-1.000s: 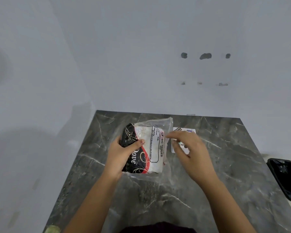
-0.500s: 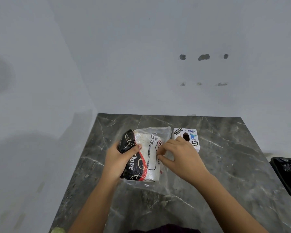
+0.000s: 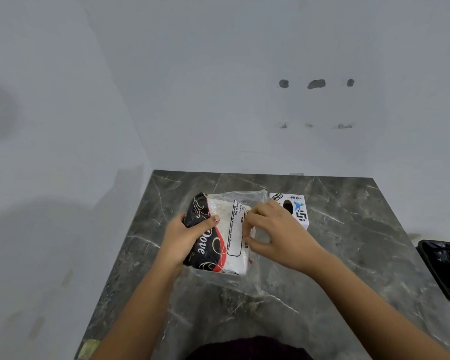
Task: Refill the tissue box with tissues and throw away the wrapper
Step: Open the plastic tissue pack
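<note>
Tissue pack (image 3: pixel 220 235) sits mid-bench on the dark marble bench (image 3: pixel 348 268), sealed in a printed plastic wrapper: black-and-red at its left end, clear over the white tissues at the right. Loose clear film trails off the near and far ends.

Left hand (image 3: pixel 183 239) is wrapped around the pack's black end, thumb laid across the top, holding it down. Right hand (image 3: pixel 276 235) has fingers curled in and bunched at the clear right edge, apparently pinching the film there; the exact contact is hidden behind the knuckles.

Tissue box (image 3: pixel 295 207), small and white with a dark oval opening on top, stands just beside the pack, behind the right hand. Black bin (image 3: pixel 444 268) sits off the bench's right side, well apart.

Risks, as judged:
- Film may stretch instead of tearing, so the pinch slips off.
- A sudden tear could jerk the right hand back into the tissue box and knock it over.
- Pulling hard could drag or rip tissues along with the wrapper.
- The soft stack may splay once freed and refuse the small box.

Count: one tissue pack, one tissue box, one bin, two hands, one bench.
</note>
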